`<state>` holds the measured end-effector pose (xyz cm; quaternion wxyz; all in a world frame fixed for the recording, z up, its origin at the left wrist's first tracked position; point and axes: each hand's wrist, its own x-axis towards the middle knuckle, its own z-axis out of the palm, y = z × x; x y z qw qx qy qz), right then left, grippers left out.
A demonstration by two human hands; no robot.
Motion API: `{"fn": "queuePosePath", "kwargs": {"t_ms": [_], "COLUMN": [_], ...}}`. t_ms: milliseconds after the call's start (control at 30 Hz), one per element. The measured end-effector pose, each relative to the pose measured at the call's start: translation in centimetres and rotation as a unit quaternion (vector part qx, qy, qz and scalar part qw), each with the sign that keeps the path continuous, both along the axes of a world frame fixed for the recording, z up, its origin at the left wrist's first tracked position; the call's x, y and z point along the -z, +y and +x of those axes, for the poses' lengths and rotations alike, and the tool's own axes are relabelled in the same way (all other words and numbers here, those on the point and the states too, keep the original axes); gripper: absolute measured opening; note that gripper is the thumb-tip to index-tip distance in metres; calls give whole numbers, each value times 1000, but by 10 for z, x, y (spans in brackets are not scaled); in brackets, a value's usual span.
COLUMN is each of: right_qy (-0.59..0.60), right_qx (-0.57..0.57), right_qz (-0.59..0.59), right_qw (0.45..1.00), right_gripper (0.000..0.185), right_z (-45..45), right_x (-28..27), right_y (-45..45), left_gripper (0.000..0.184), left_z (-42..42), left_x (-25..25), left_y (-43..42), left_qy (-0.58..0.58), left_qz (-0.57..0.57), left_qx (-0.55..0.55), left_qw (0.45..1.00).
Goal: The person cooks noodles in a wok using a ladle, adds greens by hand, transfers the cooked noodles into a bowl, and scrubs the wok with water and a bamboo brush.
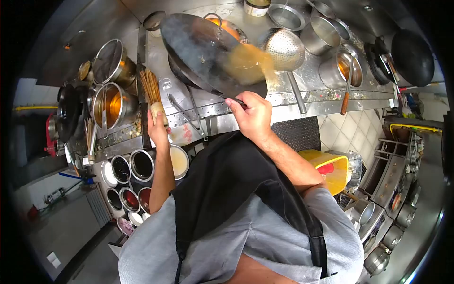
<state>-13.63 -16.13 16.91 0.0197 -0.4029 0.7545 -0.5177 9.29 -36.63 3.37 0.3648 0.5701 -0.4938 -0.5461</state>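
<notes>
My right hand (pixel 254 113) is closed round the handle of a large black wok (pixel 198 52). The wok is tilted to the right, and brownish liquid (pixel 250 61) pours over its right edge. Steam rises inside it. Flames show behind the wok. In my left hand (pixel 158 127) is a bamboo brush (pixel 150 90), gripped by its pale handle with the bristles pointing up, left of the wok. A perforated ladle (pixel 284 49) lies just right of the pouring liquid.
Metal pots of oil (pixel 112 108) stand at the left, and another pot (pixel 331 71) at the right. Sauce containers (pixel 142 164) sit below the counter's left part. A yellow bin (pixel 338 175) is at my right. Tongs (pixel 182 111) lie near the counter edge.
</notes>
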Motion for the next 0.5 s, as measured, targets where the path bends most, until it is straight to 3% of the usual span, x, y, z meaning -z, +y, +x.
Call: {"fn": "queuePosePath", "kwargs": {"t_ms": [267, 300, 333, 367, 400, 467, 500], "right_qy": [-150, -156, -162, -162, -162, -149, -135], "right_qx": [52, 53, 55, 56, 56, 50, 43], "right_qz": [-40, -48, -56, -55, -53, -55, -60], "right_qw": [986, 985, 984, 984, 984, 986, 988], "right_gripper": [27, 28, 28, 27, 27, 26, 26], "right_z": [-11, -13, -14, -15, -15, -16, -15], "right_x": [-1, 1, 2, 1, -2, -4, -4], "right_y": [3, 4, 4, 5, 6, 5, 3], "left_gripper": [74, 70, 71, 73, 76, 78, 75], "left_z": [-4, -1, 14, 15, 12, 15, 10], "left_x": [62, 85, 145, 158, 157, 151, 143], "left_y": [19, 17, 5, 6, 10, 17, 21], "left_qy": [-55, -63, -47, -30, -14, -65, -126], "left_qz": [86, 74, 43, 47, 52, 168, 124], "left_qx": [2, -4, -5, -8, -11, 76, 102], "left_qw": [995, 995, 998, 998, 998, 981, 979]}}
